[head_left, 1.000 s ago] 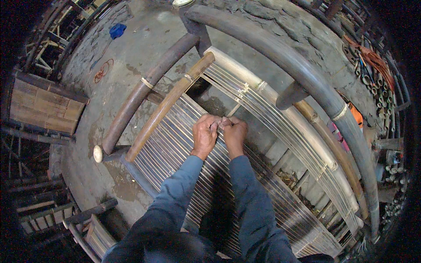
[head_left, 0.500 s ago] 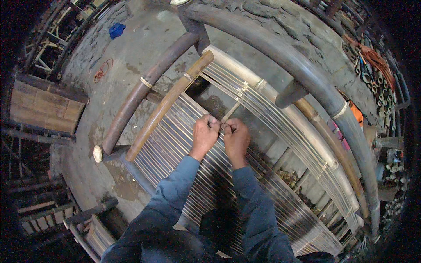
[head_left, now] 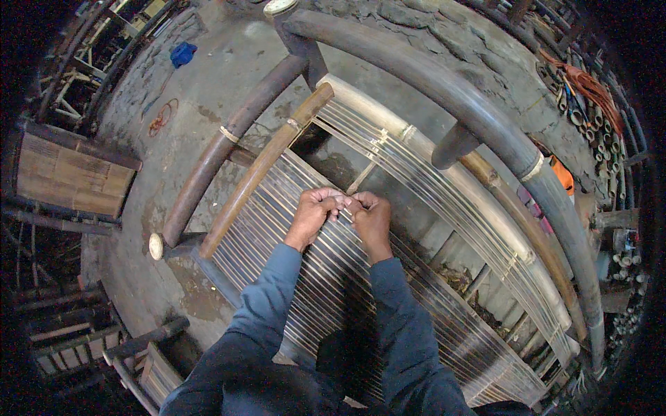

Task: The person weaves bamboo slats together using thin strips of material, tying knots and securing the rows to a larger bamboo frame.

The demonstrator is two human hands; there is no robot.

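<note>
Above the far edge of the bench's slats [head_left: 270, 215], the left hand [head_left: 313, 216] and right hand [head_left: 371, 220] meet, fingers curled and tips pinched, anything between them too small to tell, beside a pale strip [head_left: 361, 177] reaching toward the back rods [head_left: 444, 194].

Left hand [head_left: 311, 216], right hand [head_left: 372, 220] side by side, fingers [head_left: 333, 202] curled, forearms [head_left: 269, 283] outstretched
</note>
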